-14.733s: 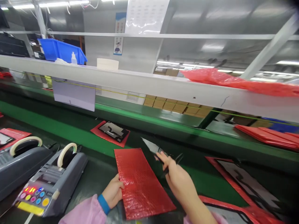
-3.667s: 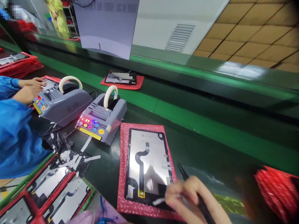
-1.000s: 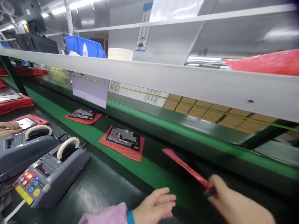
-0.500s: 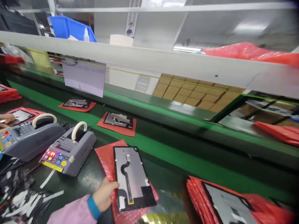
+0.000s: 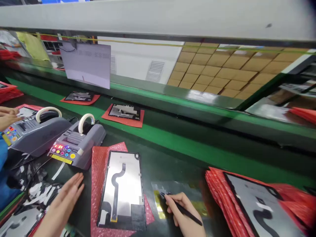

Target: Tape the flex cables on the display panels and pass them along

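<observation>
My right hand (image 5: 184, 210) grips black tweezers (image 5: 189, 214), their tips over a clear sheet with yellow film pieces (image 5: 159, 200). Left of it lies a display panel (image 5: 125, 187) with a silver back, a dark curved flex cable and black edges. Red bubble-wrap bags (image 5: 98, 184) are under the panel. My left hand (image 5: 63, 200) is stretched out flat with nothing in it, between those bags and a heap of white and black tape scraps (image 5: 40, 194). The nearest tape dispenser (image 5: 79, 144) stands just beyond it, carrying a cream tape roll.
Another person's hands (image 5: 8, 115) are at the far left, by a second tape dispenser (image 5: 39, 135). Two panels on red bags lie on the green belt (image 5: 163, 138). At right, a panel (image 5: 261, 204) rests on stacked red bags (image 5: 219, 194). A grey shelf beam (image 5: 148, 19) crosses above.
My left hand has let go of the panel and moved left. The panel now lies on the bags, turned slightly. My right hand has come into view with tweezers. The view has tilted down.
</observation>
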`<act>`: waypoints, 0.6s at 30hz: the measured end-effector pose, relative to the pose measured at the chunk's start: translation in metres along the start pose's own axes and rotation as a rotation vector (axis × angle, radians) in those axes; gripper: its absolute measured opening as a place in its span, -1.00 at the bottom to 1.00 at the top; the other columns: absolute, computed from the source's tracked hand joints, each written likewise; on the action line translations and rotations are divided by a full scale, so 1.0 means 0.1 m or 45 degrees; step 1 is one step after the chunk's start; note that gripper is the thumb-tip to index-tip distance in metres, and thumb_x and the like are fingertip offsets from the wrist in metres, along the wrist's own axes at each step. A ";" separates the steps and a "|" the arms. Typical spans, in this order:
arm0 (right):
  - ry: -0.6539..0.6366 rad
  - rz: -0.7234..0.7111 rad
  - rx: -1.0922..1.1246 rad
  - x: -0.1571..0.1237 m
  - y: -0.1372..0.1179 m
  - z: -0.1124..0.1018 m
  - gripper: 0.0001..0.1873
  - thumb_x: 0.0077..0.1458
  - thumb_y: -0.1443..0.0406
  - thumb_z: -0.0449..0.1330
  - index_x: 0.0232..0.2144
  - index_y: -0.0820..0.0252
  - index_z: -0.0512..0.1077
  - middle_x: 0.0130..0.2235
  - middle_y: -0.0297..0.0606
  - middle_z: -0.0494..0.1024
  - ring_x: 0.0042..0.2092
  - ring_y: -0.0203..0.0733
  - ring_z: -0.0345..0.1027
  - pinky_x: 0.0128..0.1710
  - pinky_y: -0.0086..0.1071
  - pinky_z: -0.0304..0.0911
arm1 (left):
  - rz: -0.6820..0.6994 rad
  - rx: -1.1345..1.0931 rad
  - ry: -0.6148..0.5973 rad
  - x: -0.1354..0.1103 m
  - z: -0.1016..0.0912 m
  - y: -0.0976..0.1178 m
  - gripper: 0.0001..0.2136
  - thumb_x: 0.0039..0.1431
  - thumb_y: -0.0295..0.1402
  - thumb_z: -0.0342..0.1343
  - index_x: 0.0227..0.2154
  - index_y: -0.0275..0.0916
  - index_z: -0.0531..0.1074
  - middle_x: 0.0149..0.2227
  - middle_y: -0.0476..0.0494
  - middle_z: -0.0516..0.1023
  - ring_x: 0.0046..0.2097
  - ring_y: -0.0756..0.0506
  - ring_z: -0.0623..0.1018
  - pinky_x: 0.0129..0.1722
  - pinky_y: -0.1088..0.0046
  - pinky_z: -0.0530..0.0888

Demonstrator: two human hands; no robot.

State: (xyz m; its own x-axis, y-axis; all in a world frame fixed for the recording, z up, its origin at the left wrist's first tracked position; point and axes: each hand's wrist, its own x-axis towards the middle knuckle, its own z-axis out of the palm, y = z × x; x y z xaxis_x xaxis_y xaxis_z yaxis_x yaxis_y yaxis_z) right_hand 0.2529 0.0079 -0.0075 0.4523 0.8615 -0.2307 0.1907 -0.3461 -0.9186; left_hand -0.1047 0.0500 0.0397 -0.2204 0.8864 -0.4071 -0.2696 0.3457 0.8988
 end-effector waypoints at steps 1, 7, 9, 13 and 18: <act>-0.002 0.014 -0.011 0.02 0.02 0.01 -0.47 -0.12 -0.19 0.32 -0.51 0.13 0.44 -0.60 -0.39 0.47 -0.70 -0.40 0.11 -0.70 -0.46 0.08 | -0.061 -0.068 -0.020 0.07 -0.09 0.07 -0.33 -0.13 0.15 0.38 -0.01 -0.17 0.54 0.24 -0.26 0.46 0.34 -0.42 0.30 0.33 0.07 0.28; -0.004 0.061 -0.047 0.05 0.08 0.03 -0.52 -0.09 -0.15 0.34 -0.54 0.11 0.46 -0.60 -0.37 0.52 -0.71 -0.36 0.16 -0.76 -0.48 0.03 | -0.177 -0.125 -0.345 0.40 -0.49 0.40 -0.25 -0.18 0.32 0.29 -0.19 -0.33 0.62 -0.24 -0.34 0.69 -0.16 -0.35 0.64 -0.10 0.17 0.60; -0.002 0.049 -0.041 0.08 0.06 0.03 -0.50 -0.15 -0.17 0.37 -0.59 0.10 0.45 -0.61 -0.33 0.54 -0.63 -0.25 0.33 -0.69 -0.45 0.18 | -0.125 -0.091 -0.357 0.43 -0.46 0.49 -0.36 -0.07 0.26 0.28 -0.27 -0.32 0.60 -0.44 -0.19 0.65 -0.36 -0.20 0.60 -0.24 0.28 0.59; -0.024 0.015 0.005 0.09 -0.02 0.01 -0.45 -0.16 -0.22 0.36 -0.66 0.09 0.40 -0.60 -0.25 0.57 -0.47 -0.12 0.52 -0.40 -0.35 0.43 | 0.001 -0.047 -0.165 0.37 -0.27 0.54 -0.55 0.17 0.04 0.24 -0.58 -0.25 0.44 -0.71 0.06 0.35 -0.59 -0.01 0.38 -0.42 0.45 0.51; 0.053 -0.032 0.167 -0.15 -0.18 0.06 -0.46 -0.09 -0.18 0.36 -0.65 0.08 0.36 -0.62 -0.31 0.53 -0.53 -0.20 0.43 -0.46 -0.39 0.34 | 0.466 0.277 -0.335 0.08 -0.18 0.32 -0.43 0.30 0.08 0.05 -0.68 -0.23 0.44 -0.64 -0.10 0.46 -0.52 -0.09 0.45 -0.46 0.43 0.43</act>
State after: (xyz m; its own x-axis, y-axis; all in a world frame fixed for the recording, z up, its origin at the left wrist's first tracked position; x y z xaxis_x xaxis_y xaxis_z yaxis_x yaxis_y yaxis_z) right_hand 0.2375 0.0037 0.0101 0.4853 0.8520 -0.1962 0.0878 -0.2708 -0.9586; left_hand -0.1323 0.0628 0.0616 -0.0126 0.9995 -0.0293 -0.0107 0.0291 0.9995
